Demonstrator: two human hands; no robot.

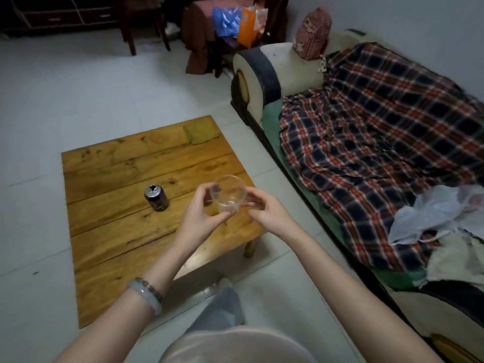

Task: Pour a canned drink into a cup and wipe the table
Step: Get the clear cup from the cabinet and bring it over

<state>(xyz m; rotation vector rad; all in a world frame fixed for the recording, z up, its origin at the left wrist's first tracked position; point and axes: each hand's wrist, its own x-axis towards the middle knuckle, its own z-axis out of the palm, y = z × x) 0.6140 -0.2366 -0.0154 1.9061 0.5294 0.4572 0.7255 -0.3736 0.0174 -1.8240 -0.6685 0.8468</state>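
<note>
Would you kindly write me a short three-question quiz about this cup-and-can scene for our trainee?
1. True or false: the can on the wooden table is already open.
2. Which hands hold the clear cup? A) left only B) right only C) both
3. Fill in: the folded cloth lies at the table's ___ right corner.

Key: 1 true, its top shows an opening. 2 C, left hand and right hand grip it above the table. 3 far.
</note>
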